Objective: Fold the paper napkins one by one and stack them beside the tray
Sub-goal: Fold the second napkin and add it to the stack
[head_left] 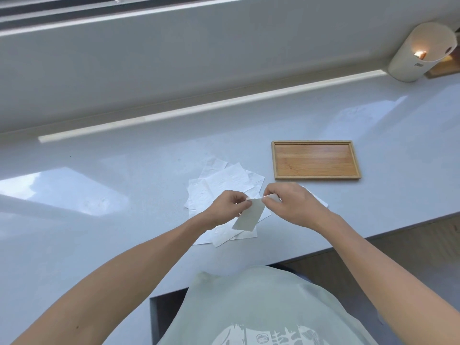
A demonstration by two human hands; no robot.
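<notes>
While both hands (256,204) pinch it, a napkin (249,216) hangs.

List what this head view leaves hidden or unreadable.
- Napkin under the right hand: mostly covered by the hand, so a stack cannot be confirmed.
- Loose napkin pile: sheets overlap, left hand covers part; count unclear.
- Folded napkin: number of folds unclear.
- White cup: print too small; wooden item behind it cut off by the right edge.

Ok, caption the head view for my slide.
Both hands, left hand and right hand, pinch a napkin above the loose pile, beside the wooden tray.
</notes>
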